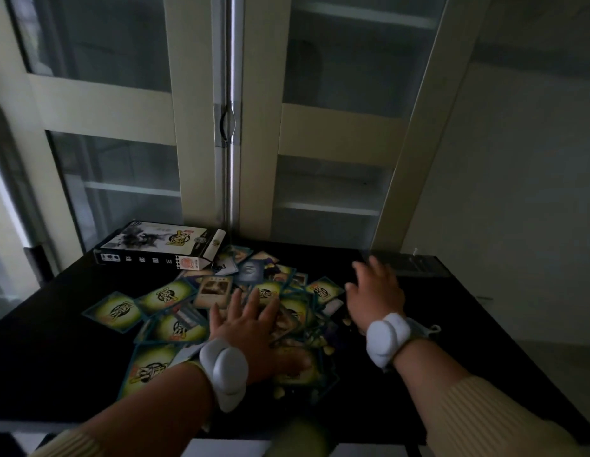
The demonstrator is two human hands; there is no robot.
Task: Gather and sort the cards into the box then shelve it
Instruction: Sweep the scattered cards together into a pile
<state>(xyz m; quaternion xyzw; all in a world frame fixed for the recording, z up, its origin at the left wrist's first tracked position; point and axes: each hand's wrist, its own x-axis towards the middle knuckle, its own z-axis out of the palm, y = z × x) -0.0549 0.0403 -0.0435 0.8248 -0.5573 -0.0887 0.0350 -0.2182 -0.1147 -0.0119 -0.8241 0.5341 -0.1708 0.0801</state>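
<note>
A loose heap of game cards [175, 296] with yellow-green backs and blue borders lies scattered across the middle of a black table [56, 351]. Their box [155, 247], black and white with its end flap open, lies flat at the table's far left. My left hand [251, 328] rests flat on the heap with fingers spread, holding nothing. My right hand [374, 288] hovers at the heap's right edge, fingers apart, over the dark tabletop. Both wrists carry white bands.
A tall cabinet [208, 103] with frosted glass doors, a central handle [227, 124] and inner shelves stands right behind the table. A dark flat object [402, 262] lies at the table's far right. A pale wall rises to the right.
</note>
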